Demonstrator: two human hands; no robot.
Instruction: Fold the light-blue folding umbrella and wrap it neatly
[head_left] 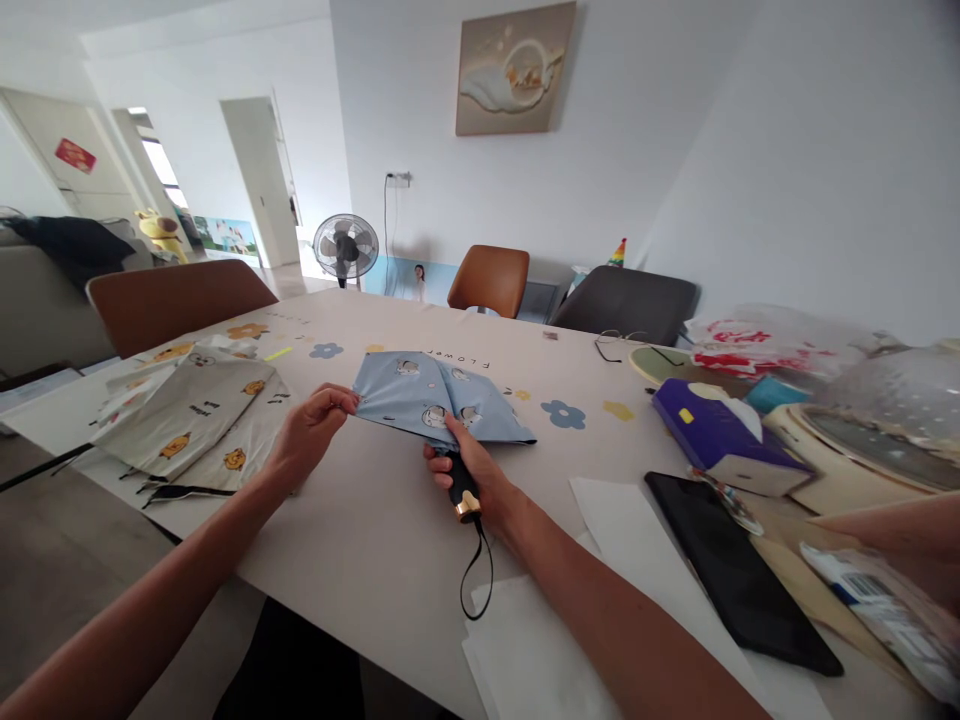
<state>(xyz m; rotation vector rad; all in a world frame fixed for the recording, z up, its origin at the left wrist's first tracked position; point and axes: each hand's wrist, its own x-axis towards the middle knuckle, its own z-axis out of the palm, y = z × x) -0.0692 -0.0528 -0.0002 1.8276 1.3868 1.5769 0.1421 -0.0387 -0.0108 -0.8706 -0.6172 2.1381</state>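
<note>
A blue folding umbrella (412,390) with a printed animal pattern is collapsed but its canopy hangs loose above the table. My right hand (469,470) is closed around its black handle, which has a gold end and a dangling black wrist strap (476,585). With finger and thumb my left hand (322,425) pinches the left corner of the blue canopy. Left of that hand, a cream umbrella (202,420) with orange cartoon figures lies loosely folded on the table.
The white table (360,560) has printed flowers. To the right are a black tablet (739,570), white paper (525,650), a purple tissue box (724,435), eyeglasses (621,345) and plastic bags (772,340). Another person's arm (892,535) enters at right. Chairs (489,280) stand behind.
</note>
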